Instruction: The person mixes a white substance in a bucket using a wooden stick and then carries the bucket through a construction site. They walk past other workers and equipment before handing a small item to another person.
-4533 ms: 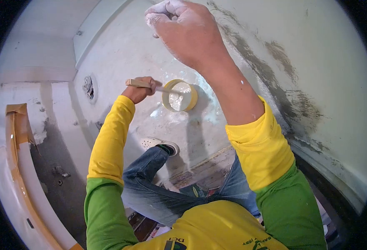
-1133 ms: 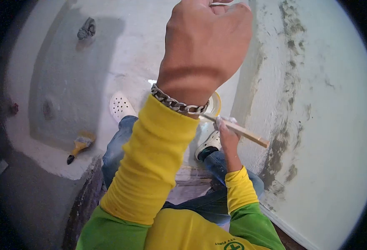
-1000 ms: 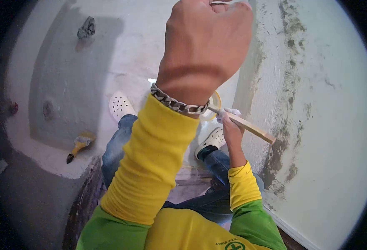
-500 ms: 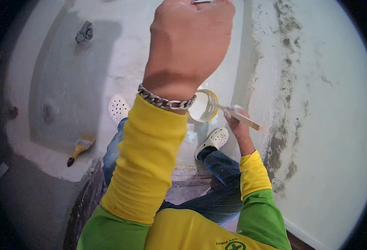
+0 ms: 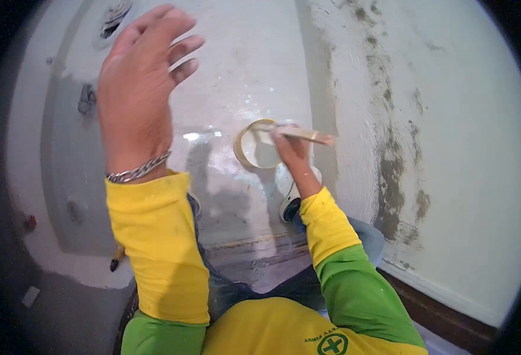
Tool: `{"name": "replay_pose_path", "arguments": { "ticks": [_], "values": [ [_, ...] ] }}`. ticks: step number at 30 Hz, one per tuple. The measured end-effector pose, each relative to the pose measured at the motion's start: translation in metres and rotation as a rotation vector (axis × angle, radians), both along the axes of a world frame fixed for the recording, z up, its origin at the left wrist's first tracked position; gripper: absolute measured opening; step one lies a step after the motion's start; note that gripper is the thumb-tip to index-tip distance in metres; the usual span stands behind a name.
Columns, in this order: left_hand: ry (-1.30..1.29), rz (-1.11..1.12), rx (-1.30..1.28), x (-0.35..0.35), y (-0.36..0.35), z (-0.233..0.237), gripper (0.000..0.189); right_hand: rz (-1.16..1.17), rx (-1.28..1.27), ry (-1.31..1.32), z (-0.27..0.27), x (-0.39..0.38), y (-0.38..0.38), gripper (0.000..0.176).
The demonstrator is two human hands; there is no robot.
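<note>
My left hand [image 5: 142, 89] is raised close to the camera, fingers apart and curved, with nothing in it. A silver chain bracelet [image 5: 139, 171] circles that wrist. My right hand [image 5: 294, 147] is wrapped round the pale handle of a paintbrush [image 5: 312, 136], whose far end reaches over the bucket. This round bucket [image 5: 241, 151] has a yellow rim, holds white paint [image 5: 259, 151] and stands on the floor between my feet. The bristles are blurred against the paint.
A second brush [image 5: 118, 258] lies on the floor at the left, partly behind my left sleeve. A crumpled grey thing [image 5: 86, 99] is beyond it. The pale wall [image 5: 461, 177] on my right has dark stains along its lower part. A white clog [image 5: 288, 195] shows beside the bucket.
My left hand has swung to the left in view, and its fingers now show. The right hand and paintbrush have shifted left and up, nearer the bucket. The view has also shifted.
</note>
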State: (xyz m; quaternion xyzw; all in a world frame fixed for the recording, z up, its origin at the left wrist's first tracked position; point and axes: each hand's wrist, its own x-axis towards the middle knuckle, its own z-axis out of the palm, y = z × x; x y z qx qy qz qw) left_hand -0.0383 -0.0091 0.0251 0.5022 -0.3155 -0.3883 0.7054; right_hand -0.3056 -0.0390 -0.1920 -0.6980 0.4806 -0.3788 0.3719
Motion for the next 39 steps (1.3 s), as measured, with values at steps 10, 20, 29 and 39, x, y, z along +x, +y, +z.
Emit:
{"name": "replay_pose_path", "arguments": {
  "ticks": [10, 20, 29, 39],
  "values": [
    [0.016, 0.0, 0.09, -0.017, -0.003, 0.001, 0.048, 0.085, 0.436, -0.002, 0.016, -0.076, -0.006, 0.016],
    [0.03, 0.056, 0.039, -0.015, 0.006, 0.01, 0.042, 0.386, -0.293, 0.633, -0.053, -0.079, -0.034, 0.018],
    [0.183, 0.064, -0.014, 0.013, 0.012, 0.017, 0.041, 0.167, 0.391, 0.288, -0.036, -0.02, 0.009, 0.018],
    [0.064, 0.086, -0.112, 0.034, 0.021, 0.02, 0.039, 0.249, 0.07, 0.433, -0.076, -0.049, 0.014, 0.017]
  ]
}}
